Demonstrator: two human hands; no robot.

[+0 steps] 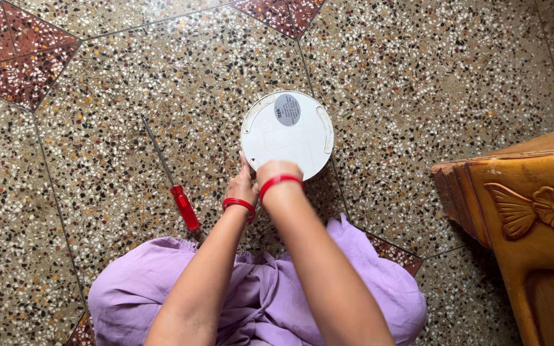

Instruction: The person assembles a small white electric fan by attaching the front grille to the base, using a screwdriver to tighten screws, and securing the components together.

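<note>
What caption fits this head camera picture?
Both hands, left hand and right hand, on a round white device beside a red-handled screwdriver.

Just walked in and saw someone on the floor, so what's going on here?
A person in a lilac garment sits over a speckled terrazzo floor, both hands on the near edge of a round white plastic device lying flat with a grey round label on top. The left hand touches its lower left rim; the right hand rests on the rim beside it. A red-handled screwdriver lies untouched on the floor to the left. A carved wooden furniture piece stands at right.

Terrazzo floor [418, 77]: white disc [286, 138], screwdriver [171, 179]
</note>
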